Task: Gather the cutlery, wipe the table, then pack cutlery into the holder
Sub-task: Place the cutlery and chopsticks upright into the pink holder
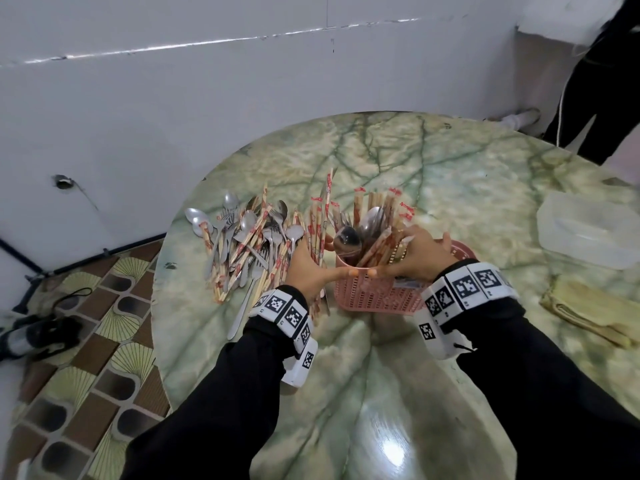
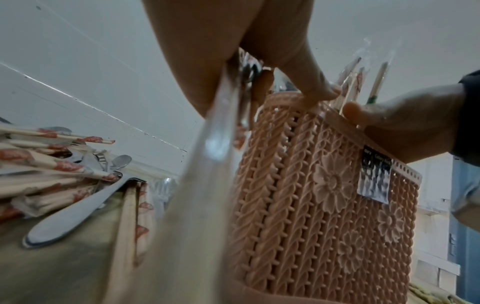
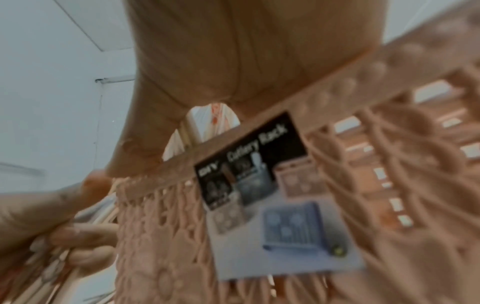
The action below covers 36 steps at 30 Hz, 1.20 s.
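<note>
A pink lattice cutlery holder (image 1: 377, 294) (image 2: 324, 205) (image 3: 161, 236) stands mid-table on the green marble table (image 1: 381, 393), with spoons and wrapped chopsticks (image 1: 375, 220) upright in it. My left hand (image 1: 310, 268) is at its left side and grips a bundle of wrapped chopsticks (image 1: 318, 233) (image 2: 205, 168), thumb (image 2: 311, 86) on the rim. My right hand (image 1: 417, 252) reaches over the top. Its fingers curl round wrapped chopsticks (image 1: 379, 247) leaning in the holder, and its thumb (image 2: 384, 121) lies against the rim. The right wrist view is blurred.
A loose pile of spoons, forks and wrapped chopsticks (image 1: 249, 240) (image 2: 52, 168) lies left of the holder, near the table's left edge. A folded yellow cloth (image 1: 588, 313) and a clear plastic box (image 1: 588, 230) sit at the right. A person (image 1: 606, 81) stands at the back right.
</note>
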### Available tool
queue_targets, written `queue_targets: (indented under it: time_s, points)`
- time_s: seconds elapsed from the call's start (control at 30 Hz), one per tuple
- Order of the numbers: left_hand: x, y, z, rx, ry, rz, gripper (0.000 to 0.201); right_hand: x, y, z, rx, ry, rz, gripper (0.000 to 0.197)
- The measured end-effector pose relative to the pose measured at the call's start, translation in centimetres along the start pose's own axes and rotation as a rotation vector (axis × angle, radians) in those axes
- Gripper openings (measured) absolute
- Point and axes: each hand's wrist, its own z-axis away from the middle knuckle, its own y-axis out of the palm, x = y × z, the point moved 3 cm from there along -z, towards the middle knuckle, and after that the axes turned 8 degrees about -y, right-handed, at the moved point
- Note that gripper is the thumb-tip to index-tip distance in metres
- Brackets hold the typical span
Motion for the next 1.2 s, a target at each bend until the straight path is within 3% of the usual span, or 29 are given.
queue_targets:
  time_s: [0.2,0.33,0.4,0.47,0.6,0.67,0.77,0.83,1.0,1.1,1.2]
  points:
    - [0.3,-0.6,-0.1,-0.037,0.02,0.061,0.061,-0.1,0.4,0.5,-0.049,-0.042,0.074,0.108]
    - [-0.2,-1.4,0.4,-0.107,0.046,0.132,0.053,-0.8,-0.6,1.1,0.083,-0.008,0.083,0.121]
    - [-0.8,-1.9,0.8,-0.177,0.059,0.146,0.048,-1.0,-1.9,1.8,0.122,-0.025,-0.063,0.133]
    - [-2.0,-2.5,1.3,-0.258,0.102,0.205,0.039,-0.6,-3.9,3.0,0.061,-0.071,-0.31,0.141]
    - [-6.4,-2.7,2.9,-0.324,0.319,0.259,0.024,1.5,-7.3,5.1,-0.259,-0.308,-0.788,0.12]
    - [-8.9,-1.7,4.3,-0.198,0.45,0.214,0.03,3.1,-7.7,5.8,-0.335,-0.428,-0.937,0.099]
    - [-11.4,1.4,6.5,0.12,0.571,0.09,0.051,5.6,-6.6,6.5,-0.219,-0.523,-0.935,0.078]
    - [-11.8,3.7,7.5,0.27,0.558,0.017,0.075,6.4,-5.3,6.8,-0.146,-0.542,-0.937,0.062]
    - [-10.5,5.9,7.6,0.328,0.425,0.032,0.107,5.1,-3.7,7.0,-0.409,-0.388,-1.126,0.016]
    - [-10.3,6.4,7.5,0.321,0.406,-0.016,0.112,4.3,-3.5,7.2,-0.437,-0.332,-1.145,0.008]
    - [-10.3,6.5,7.4,0.321,0.409,0.039,0.111,4.4,-3.6,7.0,-0.404,-0.396,-1.056,0.01]
